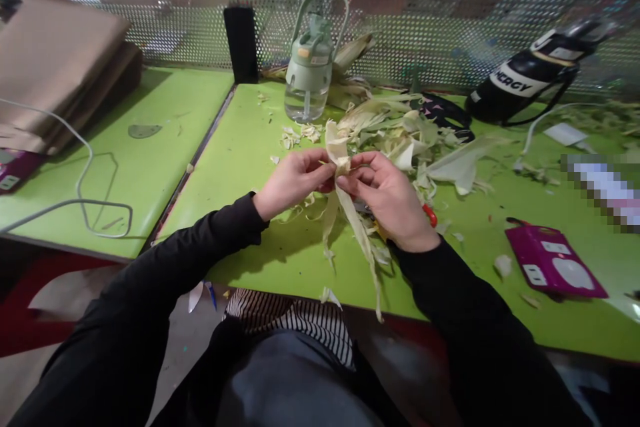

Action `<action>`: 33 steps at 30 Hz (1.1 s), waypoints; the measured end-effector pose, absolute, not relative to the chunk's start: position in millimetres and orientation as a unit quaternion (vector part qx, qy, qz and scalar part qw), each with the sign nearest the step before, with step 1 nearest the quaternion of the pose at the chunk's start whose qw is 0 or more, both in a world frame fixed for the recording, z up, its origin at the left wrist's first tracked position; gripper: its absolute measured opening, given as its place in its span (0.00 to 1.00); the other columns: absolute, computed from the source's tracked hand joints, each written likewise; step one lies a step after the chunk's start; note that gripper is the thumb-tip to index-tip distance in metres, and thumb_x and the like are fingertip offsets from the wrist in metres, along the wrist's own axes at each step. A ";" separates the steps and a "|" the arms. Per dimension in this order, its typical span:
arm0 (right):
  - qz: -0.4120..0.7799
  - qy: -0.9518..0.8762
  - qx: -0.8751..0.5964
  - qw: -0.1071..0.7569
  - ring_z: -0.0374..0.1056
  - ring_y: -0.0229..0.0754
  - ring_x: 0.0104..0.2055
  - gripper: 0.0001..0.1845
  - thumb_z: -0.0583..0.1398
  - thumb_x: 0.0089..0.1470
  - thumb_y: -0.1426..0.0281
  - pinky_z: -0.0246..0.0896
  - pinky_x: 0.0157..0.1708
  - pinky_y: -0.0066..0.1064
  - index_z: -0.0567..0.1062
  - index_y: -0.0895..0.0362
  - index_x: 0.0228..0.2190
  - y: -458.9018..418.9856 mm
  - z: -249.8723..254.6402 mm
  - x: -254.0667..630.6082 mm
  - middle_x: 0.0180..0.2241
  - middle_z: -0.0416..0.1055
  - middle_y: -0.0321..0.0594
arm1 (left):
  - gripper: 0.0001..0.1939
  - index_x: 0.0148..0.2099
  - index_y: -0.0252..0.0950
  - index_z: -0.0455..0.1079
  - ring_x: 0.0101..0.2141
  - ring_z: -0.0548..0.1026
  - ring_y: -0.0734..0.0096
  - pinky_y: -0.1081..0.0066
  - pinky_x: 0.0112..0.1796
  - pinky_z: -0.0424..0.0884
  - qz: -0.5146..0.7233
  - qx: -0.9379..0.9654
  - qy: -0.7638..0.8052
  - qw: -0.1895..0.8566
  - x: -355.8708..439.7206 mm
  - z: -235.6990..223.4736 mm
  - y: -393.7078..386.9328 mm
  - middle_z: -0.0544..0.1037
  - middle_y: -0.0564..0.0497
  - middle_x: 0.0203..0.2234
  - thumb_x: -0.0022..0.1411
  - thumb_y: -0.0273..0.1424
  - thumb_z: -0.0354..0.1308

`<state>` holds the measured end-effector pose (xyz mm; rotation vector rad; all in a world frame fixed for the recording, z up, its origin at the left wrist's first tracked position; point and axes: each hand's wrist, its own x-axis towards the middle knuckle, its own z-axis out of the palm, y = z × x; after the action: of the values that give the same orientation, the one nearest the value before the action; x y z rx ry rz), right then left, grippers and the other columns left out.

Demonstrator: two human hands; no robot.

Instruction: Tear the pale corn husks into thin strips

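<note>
Black sleeves [215,233] fill the near side, leading to two hands over the middle of a green worktop [240,167]. Left hand [295,180] and right hand [393,200] both have their fingers pinched closed on a bunched strip of pale corn husk [343,163], long tails trailing toward the near edge. Loose husk scraps [415,137] are heaped just past it, off to the right. Far side's got a mint-green water bottle [309,73], plus a black bottle [530,73] far right; a purple power strip [555,263] sits near right.
</note>
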<state>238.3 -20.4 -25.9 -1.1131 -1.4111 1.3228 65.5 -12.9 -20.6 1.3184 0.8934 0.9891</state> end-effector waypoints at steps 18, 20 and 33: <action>0.570 -0.526 -0.405 0.483 0.73 0.40 0.35 0.16 0.71 0.46 0.61 0.69 0.36 0.34 0.71 0.49 0.33 -23.1 -14.5 244.2 0.30 0.73 0.31 | 0.11 0.32 0.32 0.66 0.27 0.79 0.81 0.76 0.38 0.76 0.421 0.433 0.429 0.672 61.6 -10.6 -8.1 0.77 0.53 0.24 0.70 0.22 0.52; 0.567 -0.520 -0.419 0.482 0.73 0.39 0.36 0.15 0.71 0.46 0.63 0.69 0.38 0.34 0.72 0.49 0.34 -20.8 -15.5 246.0 0.31 0.73 0.31 | 0.11 0.32 0.32 0.66 0.28 0.80 0.80 0.76 0.38 0.77 0.424 0.429 0.431 0.671 59.3 -12.1 -6.1 0.77 0.53 0.25 0.70 0.22 0.52; 0.566 -0.688 -0.375 0.256 0.68 0.36 0.30 0.12 0.69 0.49 0.63 0.65 0.33 0.32 0.74 0.54 0.32 -22.9 -21.9 244.4 0.29 0.73 0.33 | 0.10 0.34 0.31 0.67 0.24 0.77 0.83 0.77 0.36 0.76 0.448 0.426 0.433 0.655 57.2 -10.6 -5.3 0.78 0.54 0.24 0.70 0.21 0.52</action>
<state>244.4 -22.9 -21.9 -1.0188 -1.8668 1.5377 57.2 -5.3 -10.6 0.9668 0.9815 1.0167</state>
